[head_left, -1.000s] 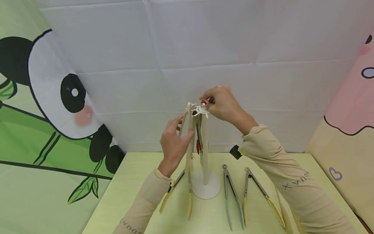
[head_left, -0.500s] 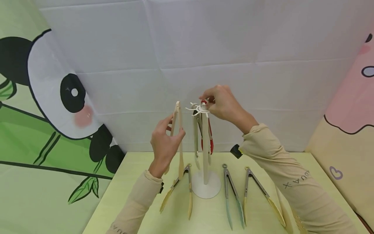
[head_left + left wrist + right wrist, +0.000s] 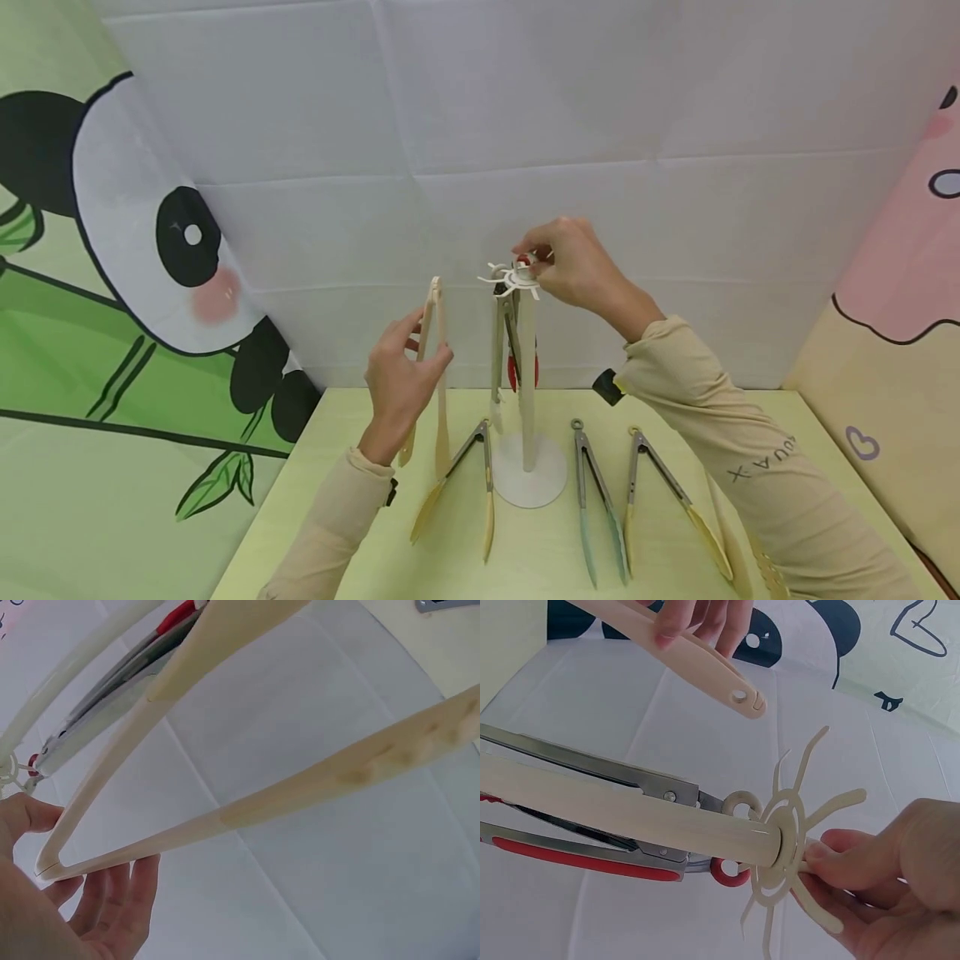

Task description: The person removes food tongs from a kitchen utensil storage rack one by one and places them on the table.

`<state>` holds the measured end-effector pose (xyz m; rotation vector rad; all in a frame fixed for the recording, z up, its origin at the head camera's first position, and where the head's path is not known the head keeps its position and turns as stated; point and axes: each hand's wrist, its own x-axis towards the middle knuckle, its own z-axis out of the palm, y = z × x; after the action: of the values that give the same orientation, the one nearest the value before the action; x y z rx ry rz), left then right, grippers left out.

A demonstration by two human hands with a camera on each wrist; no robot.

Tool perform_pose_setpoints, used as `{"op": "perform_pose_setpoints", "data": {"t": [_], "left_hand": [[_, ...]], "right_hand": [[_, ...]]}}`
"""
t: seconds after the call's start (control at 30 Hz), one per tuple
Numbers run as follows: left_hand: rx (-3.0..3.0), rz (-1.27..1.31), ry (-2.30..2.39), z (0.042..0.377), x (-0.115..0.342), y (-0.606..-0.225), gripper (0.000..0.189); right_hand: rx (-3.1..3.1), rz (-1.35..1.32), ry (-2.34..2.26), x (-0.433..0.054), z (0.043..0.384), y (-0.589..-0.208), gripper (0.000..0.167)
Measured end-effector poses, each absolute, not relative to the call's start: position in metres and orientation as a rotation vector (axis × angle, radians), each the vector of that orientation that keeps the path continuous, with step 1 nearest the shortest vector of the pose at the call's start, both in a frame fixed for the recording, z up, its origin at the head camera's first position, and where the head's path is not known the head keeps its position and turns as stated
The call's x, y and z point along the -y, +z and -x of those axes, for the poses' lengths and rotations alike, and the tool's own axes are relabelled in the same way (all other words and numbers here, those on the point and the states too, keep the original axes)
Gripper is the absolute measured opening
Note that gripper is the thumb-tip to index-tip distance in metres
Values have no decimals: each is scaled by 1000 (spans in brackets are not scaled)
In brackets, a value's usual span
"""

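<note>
My left hand (image 3: 401,375) grips a pair of cream plastic tongs (image 3: 442,400) near the hinge, left of a white utensil stand (image 3: 528,383). In the left wrist view, the thumb lies against one arm of the tongs and the fingers against the other; the arms spread apart. At the stand's top my right hand (image 3: 573,262) pinches the hook ring (image 3: 838,807) between thumb and fingers. Red-handled metal tongs (image 3: 585,859) and another pair of metal tongs (image 3: 664,793) hang by their loops from the hooks, partly hidden by the pole.
On the table (image 3: 300,533), yellow-tipped tongs (image 3: 488,508) lie left of the stand's round base (image 3: 547,483). To its right lie green-tipped tongs (image 3: 584,517) and more yellow-tipped tongs (image 3: 678,493). A white cloth (image 3: 315,208) hangs behind.
My left hand has carried the cream tongs leftward, away from the hooks, and slightly down. The tongs on the stand have swung a little. My right hand stays at the stand's top.
</note>
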<state>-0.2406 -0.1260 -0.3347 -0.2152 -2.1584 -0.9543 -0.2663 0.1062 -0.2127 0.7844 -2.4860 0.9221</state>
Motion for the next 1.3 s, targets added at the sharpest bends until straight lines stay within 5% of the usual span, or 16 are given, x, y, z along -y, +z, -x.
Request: {"op": "perform_pose_setpoints", "data": {"t": [1.3], "left_hand": [[2555, -69, -809, 239, 205, -409, 52]], "right_hand": [[2456, -776, 1011, -108, 271, -216, 50]]}}
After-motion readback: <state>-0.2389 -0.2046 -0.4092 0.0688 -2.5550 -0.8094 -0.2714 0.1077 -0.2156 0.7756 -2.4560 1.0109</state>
